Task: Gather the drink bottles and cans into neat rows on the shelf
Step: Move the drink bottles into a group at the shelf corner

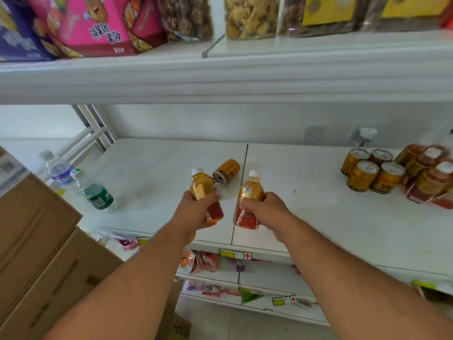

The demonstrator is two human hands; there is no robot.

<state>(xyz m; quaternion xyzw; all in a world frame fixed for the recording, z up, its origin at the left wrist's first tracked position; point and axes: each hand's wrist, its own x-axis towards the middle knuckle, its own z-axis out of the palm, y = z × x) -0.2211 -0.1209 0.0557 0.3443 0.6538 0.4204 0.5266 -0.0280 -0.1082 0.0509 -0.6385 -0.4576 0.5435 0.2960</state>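
Your left hand point(193, 212) has its fingers point(210, 198) wrapped tight around the middle of one tea bottle point(204, 192), and your right hand point(266, 209) has its fingers point(247, 204) closed the same way around a second tea bottle point(250, 200). Both bottles are held over the near middle of the white shelf point(306, 212), either side of the seam between its panels. Each bottle's long axis runs near to far, with the white cap pointing away from you and a little up and the red-labelled base toward your wrists; the left one leans slightly to the left.

Just beyond your left bottle, a gold can point(226, 171) lies on its side, base toward you, its long axis slanting to the far right. Another can end peeks out behind that bottle, mostly hidden.

At the far right of the shelf, four gold cans point(372, 170) stand upright in a tight block, with more tea bottles point(431, 173) beside them. At the left end, two water bottles point(81, 182) lean near stacked cardboard boxes point(36, 229). The upper shelf point(220, 79) overhangs above.
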